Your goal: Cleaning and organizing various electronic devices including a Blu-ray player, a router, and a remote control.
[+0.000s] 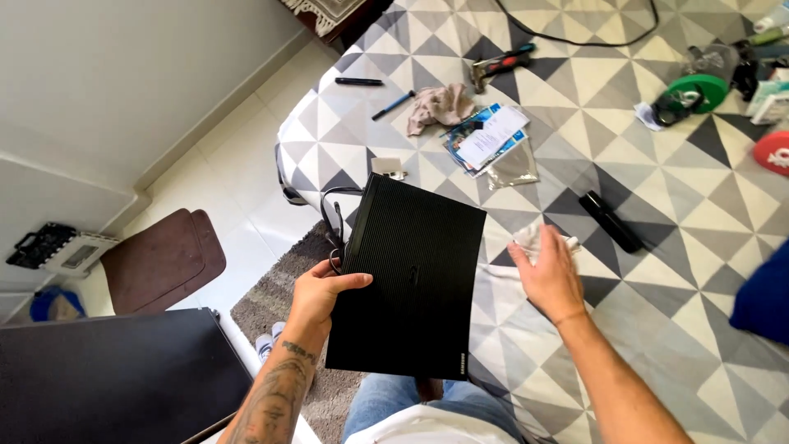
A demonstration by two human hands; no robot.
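A brown chair seat (163, 259) stands on the pale tiled floor (238, 156) at far left. On the triangle-patterned bedcover (657, 205) lie a black pen (359, 81), a crumpled rag (440, 107), papers in a clear sleeve (491, 140), a hammer (501, 63) and a black remote (611, 221). The left hand (319, 294) clamps the edge of a flat black ribbed device (411, 279), held tilted above the lap. The right hand (549, 271), fingers spread, presses on a white cloth (534, 236).
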